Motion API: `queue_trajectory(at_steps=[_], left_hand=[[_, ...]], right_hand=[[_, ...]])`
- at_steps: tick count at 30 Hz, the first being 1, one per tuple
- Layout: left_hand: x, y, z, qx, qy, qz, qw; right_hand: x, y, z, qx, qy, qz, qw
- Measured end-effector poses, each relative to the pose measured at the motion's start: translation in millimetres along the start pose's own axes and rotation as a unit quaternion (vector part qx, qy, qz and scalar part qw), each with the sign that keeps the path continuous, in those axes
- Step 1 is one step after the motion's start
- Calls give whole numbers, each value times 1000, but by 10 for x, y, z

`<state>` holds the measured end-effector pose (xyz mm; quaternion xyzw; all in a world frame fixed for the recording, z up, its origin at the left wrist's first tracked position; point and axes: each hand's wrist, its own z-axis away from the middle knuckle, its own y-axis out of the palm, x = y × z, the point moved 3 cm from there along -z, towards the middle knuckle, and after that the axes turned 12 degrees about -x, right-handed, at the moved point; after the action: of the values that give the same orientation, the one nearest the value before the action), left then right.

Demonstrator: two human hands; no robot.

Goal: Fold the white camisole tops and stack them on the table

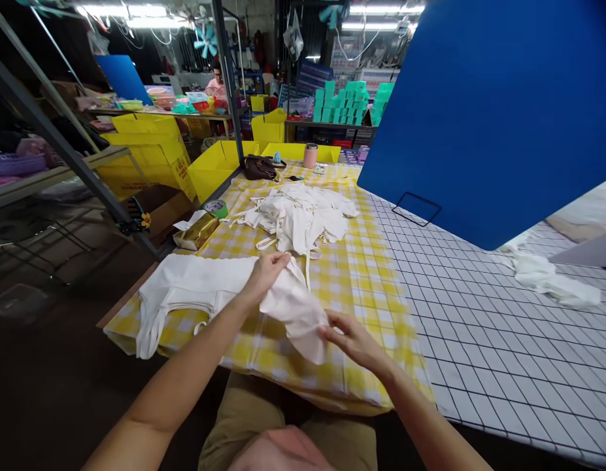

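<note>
Between my two hands a white cloth garment point(295, 307) is stretched above the checked tablecloth, tilted down to the right. My left hand point(267, 275) pinches its upper left edge. On its right edge, the thumb and fingers of my right hand point(349, 337) are closed. A flat stack of white strapped garments point(185, 281) lies at the left, partly behind my left forearm. Farther back is a loose heap of white garments point(303, 212), with thin straps trailing toward me. The exact kind of the held garment is hard to make out.
A yellow checked tablecloth point(381, 327) covers the table. Green tape point(216, 209), a gold packet point(199, 232), a dark bag point(260, 167) and a pink tumbler point(310, 156) lie around the heap. A large blue board point(489, 118) rises at right. A person point(217, 82) sits in the background.
</note>
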<state>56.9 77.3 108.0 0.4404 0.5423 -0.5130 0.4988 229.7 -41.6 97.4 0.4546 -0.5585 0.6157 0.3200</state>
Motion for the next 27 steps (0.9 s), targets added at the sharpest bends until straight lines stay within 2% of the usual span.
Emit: queue_trajectory(at_steps=[3,6,8,9,11,13,14,15,17,19,21,24,27], left_hand=[[-190,-140,-188,-17,49,-82,995],[-257,-56,-348,14,29,-50,998],[-198,71,-418,20,9,-61,998],[-138,127,-436,5,13,-95,995],[28,219,-418,-29,51,-178,982],[230,302,-334,-25,108,-217,970],[333,352,-278,3,132,-208,969],[427,402,-223,30,150,-187,970],[565,509,-137,74,175,-152,970],[628,627,-107,91,187,-137,969],[627,743,-122,95,191,-136,967],[565,853,-182,103,170,-128,972],[453,845,-235,113,138,-103,979]], right_hand=[[209,-397,137,-50,60,-64,995],[237,-769,94,-154,116,-93,977],[90,-969,-5,-233,148,-52,960],[-29,-1050,-51,-271,164,-3,949],[-302,-1174,-89,-356,185,155,903],[-573,-1187,-57,-408,196,223,863],[-685,-1150,-28,-415,189,241,857],[-772,-1084,-4,-404,170,250,864],[-869,-903,29,-346,106,289,886],[-894,-722,40,-279,43,348,894],[-897,-628,40,-247,22,388,888],[-878,-674,41,-246,40,380,891],[-770,-866,79,-296,62,324,897]])
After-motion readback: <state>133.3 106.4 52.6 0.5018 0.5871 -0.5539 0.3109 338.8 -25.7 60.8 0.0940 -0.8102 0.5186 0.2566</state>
